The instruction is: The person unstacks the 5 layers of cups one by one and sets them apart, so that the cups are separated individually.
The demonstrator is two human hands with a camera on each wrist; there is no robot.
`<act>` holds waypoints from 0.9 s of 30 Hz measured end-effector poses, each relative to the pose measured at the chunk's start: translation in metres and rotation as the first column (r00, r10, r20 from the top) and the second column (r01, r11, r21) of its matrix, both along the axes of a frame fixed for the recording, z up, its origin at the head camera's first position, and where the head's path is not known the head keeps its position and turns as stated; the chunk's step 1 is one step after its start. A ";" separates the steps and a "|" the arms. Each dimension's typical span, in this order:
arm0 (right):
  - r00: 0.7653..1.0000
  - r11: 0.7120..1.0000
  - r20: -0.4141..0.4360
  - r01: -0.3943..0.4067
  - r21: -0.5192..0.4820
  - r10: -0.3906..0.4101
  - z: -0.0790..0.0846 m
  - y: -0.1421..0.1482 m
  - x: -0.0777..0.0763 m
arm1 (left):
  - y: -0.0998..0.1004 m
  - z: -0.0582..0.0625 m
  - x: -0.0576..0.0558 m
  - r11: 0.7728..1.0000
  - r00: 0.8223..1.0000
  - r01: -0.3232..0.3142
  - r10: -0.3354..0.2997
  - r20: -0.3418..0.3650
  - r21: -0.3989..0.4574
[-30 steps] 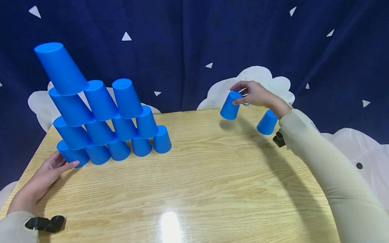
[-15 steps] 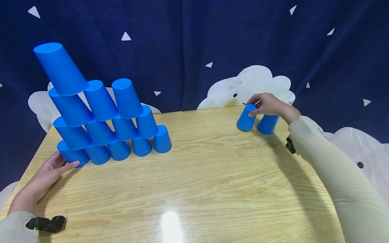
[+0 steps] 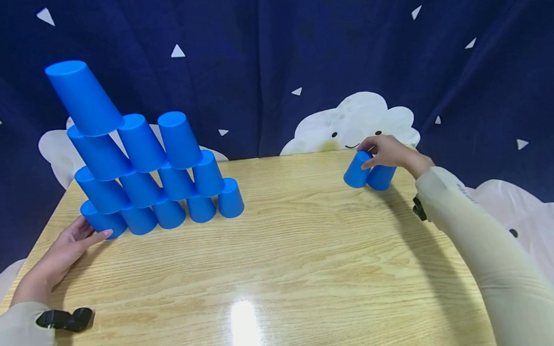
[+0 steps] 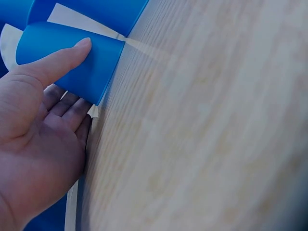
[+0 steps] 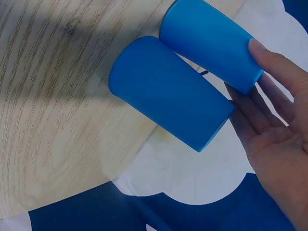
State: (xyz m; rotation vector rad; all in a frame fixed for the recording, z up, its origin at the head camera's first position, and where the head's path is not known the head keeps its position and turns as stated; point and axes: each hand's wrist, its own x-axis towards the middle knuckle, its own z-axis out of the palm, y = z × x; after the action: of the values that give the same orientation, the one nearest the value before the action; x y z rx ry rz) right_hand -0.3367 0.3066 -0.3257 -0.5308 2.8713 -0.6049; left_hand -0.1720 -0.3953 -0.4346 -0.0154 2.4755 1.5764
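Note:
A pyramid of upside-down blue cups (image 3: 144, 144) stands at the left of the table, in stacked rows with one cup (image 3: 84, 97) on top. My left hand (image 3: 69, 246) holds the bottom row's leftmost cup (image 4: 79, 57), thumb along its near side and fingers on the far side. At the back right, my right hand (image 3: 385, 151) grips an upside-down blue cup (image 5: 209, 43) near its base end, between thumb and fingers. That cup stands beside another blue cup (image 5: 168, 94), which is partly behind the hand in the head view; they look to be touching.
The wooden table (image 3: 263, 258) runs back to a dark blue curtain (image 3: 232, 64) with white triangles and clouds. A black wrist strap device (image 3: 67, 319) sits on the left sleeve, and another (image 3: 419, 208) on the right sleeve.
My right hand has brought its cup right and down, from above the table to beside the other cup. The left hand and the pyramid have stayed in place.

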 end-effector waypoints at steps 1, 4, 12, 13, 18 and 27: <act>1.000 1.000 0.002 -0.001 0.002 0.001 0.000 0.000 0.000 | 0.000 0.000 0.000 1.000 1.000 0.000 0.000 0.002 -0.001; 1.000 1.000 0.012 0.002 0.004 -0.002 0.000 -0.001 0.001 | 0.000 -0.001 -0.001 1.000 1.000 -0.001 0.001 0.003 0.000; 1.000 1.000 0.025 0.002 0.003 -0.002 0.000 -0.003 0.004 | 0.000 -0.001 -0.001 1.000 1.000 0.001 -0.001 0.005 0.002; 1.000 1.000 0.026 0.001 0.002 -0.001 0.001 -0.002 0.005 | 0.000 -0.001 -0.001 1.000 1.000 0.001 -0.001 0.006 0.003; 0.999 0.999 0.043 0.022 -0.044 -0.020 0.009 0.000 0.005 | 0.000 -0.001 -0.002 1.000 1.000 0.000 0.000 0.010 0.008; 0.999 0.991 -0.020 -0.033 -0.133 0.030 0.040 -0.028 -0.001 | 0.000 0.000 -0.001 1.000 1.000 -0.006 0.006 0.014 -0.005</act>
State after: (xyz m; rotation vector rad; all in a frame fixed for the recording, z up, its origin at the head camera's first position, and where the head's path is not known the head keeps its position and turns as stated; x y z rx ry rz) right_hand -0.3376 0.2791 -0.2859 -0.6021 2.8474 -0.7945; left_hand -0.1726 -0.3952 -0.4350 -0.0340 2.4710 1.5675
